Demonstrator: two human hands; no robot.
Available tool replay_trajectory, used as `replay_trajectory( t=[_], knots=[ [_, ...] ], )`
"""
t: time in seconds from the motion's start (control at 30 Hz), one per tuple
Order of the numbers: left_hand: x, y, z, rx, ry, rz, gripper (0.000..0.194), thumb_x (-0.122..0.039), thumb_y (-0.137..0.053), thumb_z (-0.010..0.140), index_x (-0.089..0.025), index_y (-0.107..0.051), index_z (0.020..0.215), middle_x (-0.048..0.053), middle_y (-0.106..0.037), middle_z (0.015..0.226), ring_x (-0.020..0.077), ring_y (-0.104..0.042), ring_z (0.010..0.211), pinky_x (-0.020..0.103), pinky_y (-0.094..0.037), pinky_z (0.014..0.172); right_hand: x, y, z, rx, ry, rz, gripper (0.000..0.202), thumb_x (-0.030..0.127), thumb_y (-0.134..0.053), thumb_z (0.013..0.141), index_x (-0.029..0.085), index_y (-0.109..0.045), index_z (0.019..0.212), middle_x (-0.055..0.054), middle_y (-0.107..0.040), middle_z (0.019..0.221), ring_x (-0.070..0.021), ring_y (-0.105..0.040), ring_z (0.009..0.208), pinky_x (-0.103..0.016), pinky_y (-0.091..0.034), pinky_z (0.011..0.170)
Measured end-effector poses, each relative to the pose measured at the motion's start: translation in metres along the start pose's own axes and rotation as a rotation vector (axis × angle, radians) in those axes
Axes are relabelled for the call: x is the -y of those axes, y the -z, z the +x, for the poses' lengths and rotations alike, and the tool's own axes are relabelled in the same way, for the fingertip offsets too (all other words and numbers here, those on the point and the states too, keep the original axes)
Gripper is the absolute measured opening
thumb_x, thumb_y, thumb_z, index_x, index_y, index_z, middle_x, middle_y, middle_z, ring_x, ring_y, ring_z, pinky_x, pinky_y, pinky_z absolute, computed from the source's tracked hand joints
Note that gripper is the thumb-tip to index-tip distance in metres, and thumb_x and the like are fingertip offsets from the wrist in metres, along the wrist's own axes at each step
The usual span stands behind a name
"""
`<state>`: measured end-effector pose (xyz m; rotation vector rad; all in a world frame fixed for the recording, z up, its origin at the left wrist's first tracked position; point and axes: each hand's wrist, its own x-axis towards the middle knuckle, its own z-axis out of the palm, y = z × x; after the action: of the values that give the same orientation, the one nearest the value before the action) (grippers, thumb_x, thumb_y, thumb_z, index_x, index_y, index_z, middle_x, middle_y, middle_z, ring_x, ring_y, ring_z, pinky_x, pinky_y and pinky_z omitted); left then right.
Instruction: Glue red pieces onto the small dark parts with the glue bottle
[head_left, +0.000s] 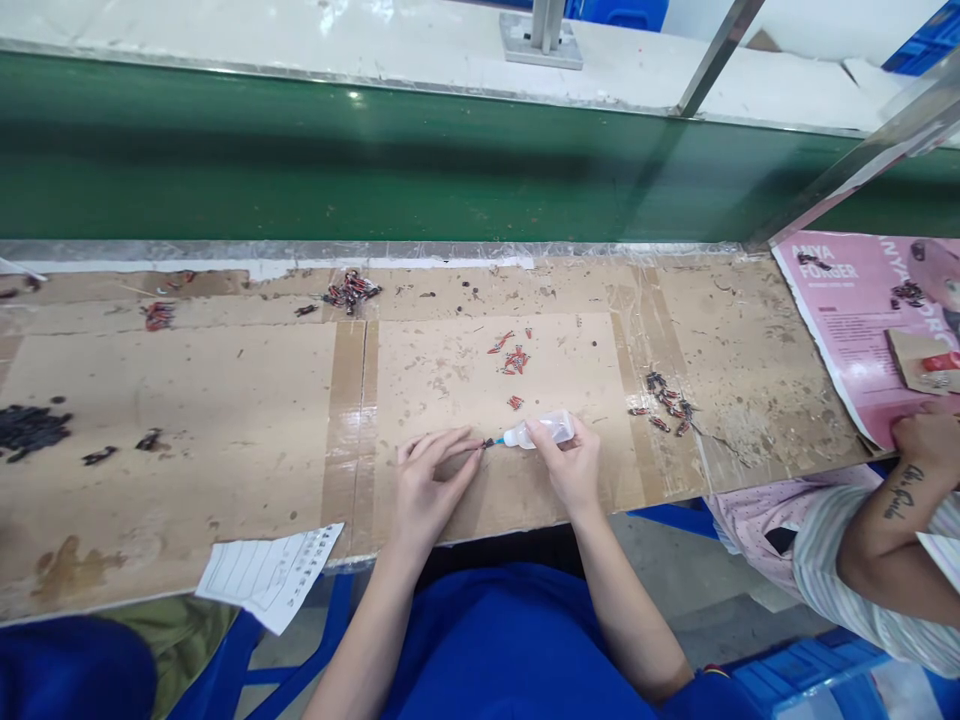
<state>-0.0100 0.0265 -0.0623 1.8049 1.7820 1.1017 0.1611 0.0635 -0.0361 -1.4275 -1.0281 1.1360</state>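
My left hand [437, 478] pinches a small dark part [487, 443] between thumb and fingertips, just above the cardboard. What kind of part it is, I cannot make out. In my right hand [574, 460] is a small clear squeeze bottle [551, 430], tilted on its side. Its blue tip [497, 441] points left and reaches the dark part; whether they touch is too small to tell. Just beyond my hands lie a few tiny red and black pieces [514, 403] and a larger loose group of red pieces [515, 360].
Dark and red pieces [667, 402] lie to the right, another pile [352, 291] at the back left. Black parts [30, 430] are heaped far left. A paper sheet [271, 572] overhangs the front edge. The green conveyor [420, 160] runs behind. At right rests a co-worker's arm [907, 500].
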Motion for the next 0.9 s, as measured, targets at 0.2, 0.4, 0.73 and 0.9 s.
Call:
replay_trajectory(
  t=[0.2,0.4,0.73,0.9],
  knots=[
    [0.001,-0.001,0.001,-0.008,-0.006,0.004,0.011,-0.033,-0.064,0.084,-0.027,-0.072,0.089,0.002,-0.077,0.092,0.0230,-0.070,0.093,0.043,-0.044,0.090,0.002,-0.001,0.000,-0.035,0.005,0.018,0.024,0.041,-0.073,0.069,0.019,-0.063,0.066,-0.001,-0.065,0.061,-0.0163,-0.059,0.058,-0.028,-0.048,0.054],
    [-0.001,0.000,0.000,-0.003,0.017,-0.053,0.023,-0.034,-0.066,0.084,-0.026,-0.068,0.104,0.003,-0.078,0.091,0.0249,-0.070,0.098,0.048,-0.043,0.094,-0.007,0.011,0.003,-0.291,0.056,0.179,0.025,0.042,-0.071,0.071,0.018,-0.065,0.077,-0.002,-0.068,0.070,-0.0162,-0.061,0.060,-0.029,-0.048,0.056],
    [-0.010,0.011,0.044,0.211,-0.003,-0.074,0.018,-0.038,-0.060,0.086,-0.026,-0.073,0.092,0.004,-0.076,0.096,0.0244,-0.068,0.091,0.042,-0.051,0.085,-0.001,0.029,0.020,-0.204,0.198,0.119,0.047,0.029,-0.084,0.060,0.024,-0.048,0.090,-0.008,-0.074,0.096,-0.0248,-0.069,0.098,-0.044,-0.050,0.091],
    [-0.011,-0.010,0.077,0.306,-0.258,0.130,0.018,-0.025,-0.056,0.088,-0.029,-0.073,0.091,0.005,-0.074,0.096,0.0261,-0.060,0.092,0.043,-0.044,0.083,-0.011,0.026,0.024,-0.167,0.158,-0.041,0.053,0.031,-0.083,0.064,0.021,-0.053,0.107,-0.012,-0.071,0.109,-0.0249,-0.067,0.104,-0.044,-0.048,0.096]
  ],
)
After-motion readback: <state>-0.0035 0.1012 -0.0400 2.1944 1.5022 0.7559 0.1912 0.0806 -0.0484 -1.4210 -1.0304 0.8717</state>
